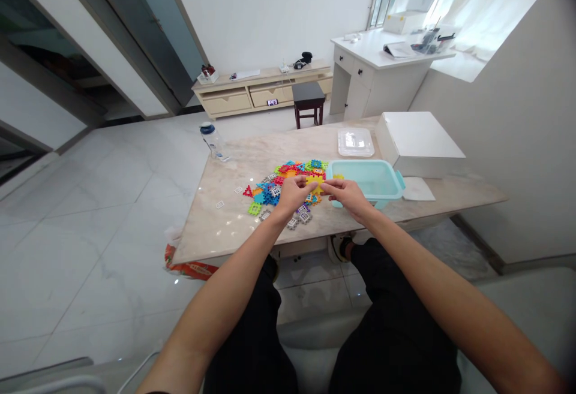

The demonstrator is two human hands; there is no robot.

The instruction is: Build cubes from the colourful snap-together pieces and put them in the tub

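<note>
Currently, see a yellow toothed piece (314,182) in the air just left of the turquoise bin (382,172), seemingly over the heap of coloured pieces (269,195). Note the left hand (293,195), closed on the left side of the yellow toothed piece in a thumb-and-finger pinch, and the right hand (346,193), closed on the opposite edge. Cannot tell a single piece from two joined. To work well, hold lightly at the rims, leave the teeth free, line up both thumbs and push evenly without twisting. Best to work clear of the bin's near left corner, so close to the right hand. Find the heap left of the bin, spread on the worktop (225,220) in red, blue, green and grey, and another yellow piece (338,177) at the bin's left end, seemingly inside. Just beyond the bin, notice a clear plastic container (355,143); beyond and to the right, a large white box (420,136); just right of the bin, a white sheet (418,189). Look well left of the bin for a bottle (213,141) with a dark blue cap.
</note>
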